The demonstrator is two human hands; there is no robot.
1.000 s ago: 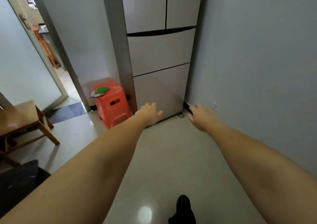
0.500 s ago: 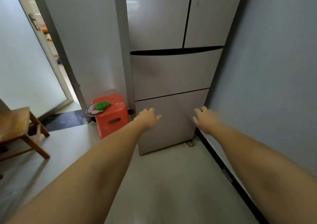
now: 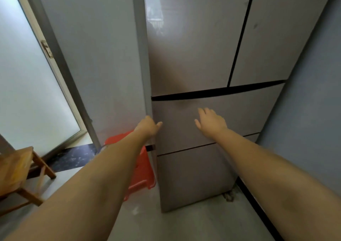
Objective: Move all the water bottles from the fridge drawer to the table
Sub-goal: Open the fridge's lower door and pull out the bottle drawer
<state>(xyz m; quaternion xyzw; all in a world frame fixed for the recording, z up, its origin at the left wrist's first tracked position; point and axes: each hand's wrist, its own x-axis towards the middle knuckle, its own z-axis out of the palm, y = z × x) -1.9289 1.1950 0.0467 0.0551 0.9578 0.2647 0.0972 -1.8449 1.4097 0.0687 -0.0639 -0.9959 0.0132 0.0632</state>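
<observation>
so both bare hands are up in front of the tall beige glossy fridge, and neither one is holding anything. the right hand hovers over the upper drawer front, fingers loose and spread, pointing up toward the dark handle gap that runs sideways along the drawer's top edge. that gap lies just above and beyond the fingertips, long axis left to right, so i'd guess the reach goes up and hooks over it. the left hand sits at the fridge's left edge, thumb out; the other fingers are hidden so can't tell how they lie. right hand looks nearer the handle's middle. both drawers are closed, so the water bottles aren't visible, presumably inside. no counter in sight, just a red plastic stool and a wooden chair.
</observation>
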